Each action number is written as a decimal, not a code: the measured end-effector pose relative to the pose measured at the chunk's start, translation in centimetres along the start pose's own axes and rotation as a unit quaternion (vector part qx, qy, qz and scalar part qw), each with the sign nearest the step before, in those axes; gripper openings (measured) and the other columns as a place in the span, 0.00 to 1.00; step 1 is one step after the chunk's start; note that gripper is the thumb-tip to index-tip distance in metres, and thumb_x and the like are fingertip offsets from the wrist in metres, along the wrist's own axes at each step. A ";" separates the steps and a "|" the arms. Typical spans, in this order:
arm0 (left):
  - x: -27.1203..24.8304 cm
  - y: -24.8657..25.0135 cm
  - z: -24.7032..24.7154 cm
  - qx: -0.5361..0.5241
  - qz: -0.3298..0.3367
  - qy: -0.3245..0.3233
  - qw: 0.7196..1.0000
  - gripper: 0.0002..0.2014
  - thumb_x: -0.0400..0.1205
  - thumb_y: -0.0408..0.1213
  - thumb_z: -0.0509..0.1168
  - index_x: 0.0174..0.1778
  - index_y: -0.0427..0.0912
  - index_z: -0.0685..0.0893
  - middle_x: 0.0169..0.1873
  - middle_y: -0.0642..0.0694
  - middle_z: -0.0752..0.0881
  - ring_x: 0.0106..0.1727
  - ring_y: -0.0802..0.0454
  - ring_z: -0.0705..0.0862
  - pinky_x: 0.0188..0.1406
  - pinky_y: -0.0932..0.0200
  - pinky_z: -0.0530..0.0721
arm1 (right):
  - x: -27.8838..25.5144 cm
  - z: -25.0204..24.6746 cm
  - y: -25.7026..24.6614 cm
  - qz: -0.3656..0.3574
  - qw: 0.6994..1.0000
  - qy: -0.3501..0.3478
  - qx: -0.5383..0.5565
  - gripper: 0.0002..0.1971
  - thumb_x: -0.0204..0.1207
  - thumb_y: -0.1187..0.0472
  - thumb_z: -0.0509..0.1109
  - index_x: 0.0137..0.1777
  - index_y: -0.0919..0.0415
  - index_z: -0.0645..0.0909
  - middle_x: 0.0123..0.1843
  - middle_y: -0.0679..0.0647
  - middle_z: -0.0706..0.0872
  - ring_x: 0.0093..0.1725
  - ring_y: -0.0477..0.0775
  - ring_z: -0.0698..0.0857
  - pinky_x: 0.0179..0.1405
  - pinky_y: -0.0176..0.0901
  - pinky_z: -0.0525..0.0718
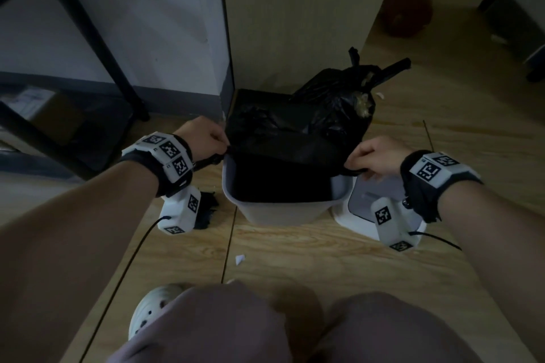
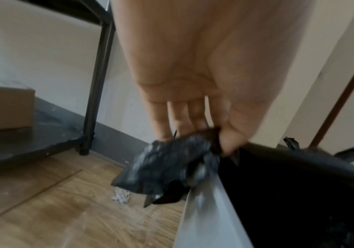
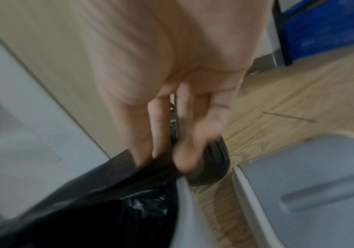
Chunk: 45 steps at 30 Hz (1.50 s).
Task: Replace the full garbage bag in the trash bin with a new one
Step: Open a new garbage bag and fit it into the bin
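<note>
A grey trash bin (image 1: 283, 211) stands on the wooden floor in front of my knees. A new black garbage bag (image 1: 280, 153) lies over its mouth and hangs inside. My left hand (image 1: 206, 138) pinches the bag's edge at the bin's left rim; the left wrist view shows the crumpled bag edge (image 2: 172, 161) under my thumb beside the bin's rim (image 2: 210, 201). My right hand (image 1: 374, 156) grips the bag's edge at the right rim, where the bag (image 3: 112, 184) stretches over the bin's rim (image 3: 184, 201). The full tied black bag (image 1: 339, 94) sits behind the bin.
The bin's grey lid (image 1: 374, 197) lies on the floor to the right of the bin. A black metal shelf frame (image 1: 97, 47) and a cardboard box (image 1: 44, 115) stand at left. Paper scraps (image 1: 239, 259) litter the floor. A pillar (image 1: 295, 18) rises behind the bin.
</note>
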State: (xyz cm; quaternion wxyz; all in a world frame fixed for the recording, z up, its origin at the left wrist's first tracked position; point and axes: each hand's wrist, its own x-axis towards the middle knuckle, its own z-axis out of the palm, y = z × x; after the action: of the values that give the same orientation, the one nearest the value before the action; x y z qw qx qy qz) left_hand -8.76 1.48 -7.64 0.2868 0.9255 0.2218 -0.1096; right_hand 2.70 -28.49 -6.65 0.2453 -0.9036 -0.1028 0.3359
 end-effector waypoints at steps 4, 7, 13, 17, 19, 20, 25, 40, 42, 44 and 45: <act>-1.1 0.1 0.0 0.134 -0.042 -0.123 0.982 0.03 0.77 0.32 0.66 0.38 0.42 0.83 0.35 0.47 0.80 0.43 0.50 0.77 0.47 0.55 0.77 | -0.8 0.1 0.7 0.025 0.999 -0.033 -0.032 0.08 0.77 0.56 0.70 0.39 0.56 0.83 0.42 0.51 0.87 0.39 0.50 0.88 0.37 0.38 0.84; -1.6 -0.1 0.2 0.155 -0.061 -0.174 0.971 0.03 0.79 0.31 0.65 0.42 0.42 0.78 0.38 0.47 0.79 0.47 0.49 0.76 0.49 0.60 0.74 | -1.1 0.4 1.1 0.034 0.997 -0.053 -0.053 0.07 0.77 0.56 0.71 0.39 0.56 0.84 0.42 0.54 0.88 0.40 0.51 0.88 0.36 0.36 0.84; -1.8 0.6 0.3 0.076 -0.112 -0.204 0.970 0.21 0.81 0.29 0.59 0.20 0.39 0.69 0.08 0.50 0.71 0.14 0.54 0.66 0.12 0.73 0.64 | -1.2 0.9 0.6 0.031 0.991 -0.090 -0.093 0.08 0.70 0.56 0.78 0.35 0.58 0.84 0.32 0.52 0.85 0.31 0.46 0.84 0.29 0.33 0.81; -2.0 0.8 0.4 0.056 -0.102 -0.223 0.968 0.10 0.82 0.42 0.63 0.41 0.38 0.82 0.29 0.46 0.85 0.28 0.54 0.79 0.26 0.65 0.76 | -0.7 1.3 0.8 0.030 0.983 -0.110 -0.146 0.12 0.68 0.55 0.80 0.34 0.60 0.81 0.30 0.52 0.83 0.29 0.47 0.81 0.28 0.35 0.79; -1.9 0.5 0.7 0.068 -0.085 -0.238 0.965 0.17 0.78 0.45 0.69 0.57 0.36 0.83 0.39 0.46 0.87 0.37 0.51 0.84 0.41 0.60 0.83 | -0.7 1.5 0.7 0.025 0.983 -0.106 -0.147 0.13 0.68 0.55 0.79 0.32 0.59 0.80 0.28 0.52 0.82 0.28 0.47 0.80 0.28 0.35 0.78; -1.9 0.3 0.9 0.063 -0.085 -0.243 0.964 0.22 0.76 0.45 0.71 0.63 0.38 0.81 0.39 0.48 0.87 0.39 0.52 0.86 0.48 0.56 0.84 | -0.7 1.6 0.7 0.024 0.984 -0.105 -0.144 0.12 0.69 0.56 0.79 0.32 0.58 0.79 0.28 0.52 0.82 0.28 0.47 0.80 0.27 0.34 0.77; -1.4 0.2 1.4 0.018 -0.081 -0.263 0.961 0.23 0.75 0.40 0.73 0.64 0.43 0.76 0.19 0.60 0.87 0.36 0.60 0.86 0.40 0.64 0.80 | -0.4 2.0 0.6 0.026 0.990 -0.099 -0.101 0.10 0.68 0.62 0.80 0.46 0.59 0.84 0.33 0.50 0.85 0.33 0.45 0.83 0.29 0.33 0.78; -1.9 0.6 0.4 0.092 -0.088 -0.178 0.976 0.23 0.84 0.50 0.57 0.44 0.34 0.89 0.37 0.45 0.92 0.43 0.52 0.86 0.46 0.66 0.74 | -0.8 2.4 -0.1 0.044 0.995 0.064 -0.061 0.25 0.80 0.44 0.62 0.43 0.66 0.88 0.51 0.65 0.91 0.45 0.62 0.88 0.38 0.44 0.81; -2.1 0.8 0.2 0.106 -0.086 -0.188 0.973 0.23 0.85 0.48 0.56 0.54 0.32 0.88 0.52 0.40 0.91 0.52 0.51 0.86 0.42 0.70 0.72 | -0.9 2.4 -0.2 0.057 0.994 0.019 -0.094 0.24 0.79 0.46 0.64 0.49 0.70 0.88 0.52 0.66 0.91 0.51 0.65 0.89 0.46 0.46 0.83; -2.1 0.9 0.1 0.100 -0.075 -0.199 0.972 0.20 0.84 0.45 0.59 0.54 0.31 0.88 0.54 0.39 0.90 0.50 0.51 0.86 0.39 0.75 0.69 | -0.9 2.7 -0.4 0.058 0.993 -0.001 -0.099 0.20 0.77 0.49 0.69 0.49 0.70 0.88 0.48 0.64 0.91 0.49 0.63 0.89 0.46 0.45 0.84; -2.2 0.9 0.0 0.101 -0.071 -0.204 0.971 0.19 0.84 0.43 0.60 0.54 0.30 0.87 0.55 0.38 0.90 0.49 0.51 0.86 0.39 0.74 0.70 | -0.7 2.8 -0.4 0.054 0.994 -0.006 -0.090 0.17 0.76 0.51 0.70 0.44 0.67 0.88 0.44 0.60 0.91 0.45 0.59 0.89 0.43 0.43 0.85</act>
State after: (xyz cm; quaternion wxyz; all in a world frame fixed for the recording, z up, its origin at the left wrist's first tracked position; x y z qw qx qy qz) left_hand -10.29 0.07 -6.53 0.2229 0.8896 0.2117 -0.3379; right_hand 0.32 -27.40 -7.86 0.1442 -0.9242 -0.0848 0.3434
